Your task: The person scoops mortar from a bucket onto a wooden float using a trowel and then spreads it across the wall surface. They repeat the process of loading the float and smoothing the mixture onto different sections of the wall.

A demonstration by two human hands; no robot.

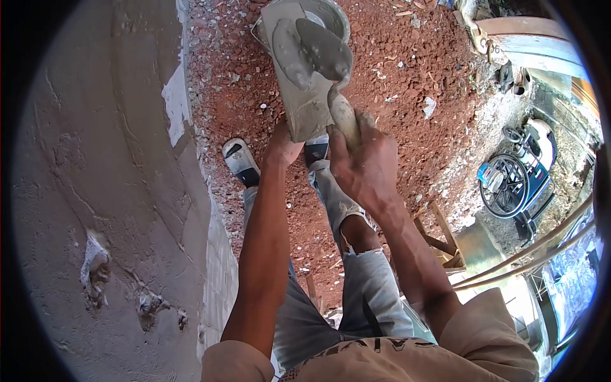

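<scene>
We face a plastered wall on our left, grey and rough, with gouged patches low down. Red ground strewn with pale chips spreads beneath us, and a wheeled machine sits well off to the right. Our left hand grips the near end of the board, fingers curled under it, so the board juts out over a bucket. Grey mortar lies heaped on the board. Our right hand is closed round the handle of the trowel, its blade resting against that mortar. Below, a sandal stands by the wall's foot.
</scene>
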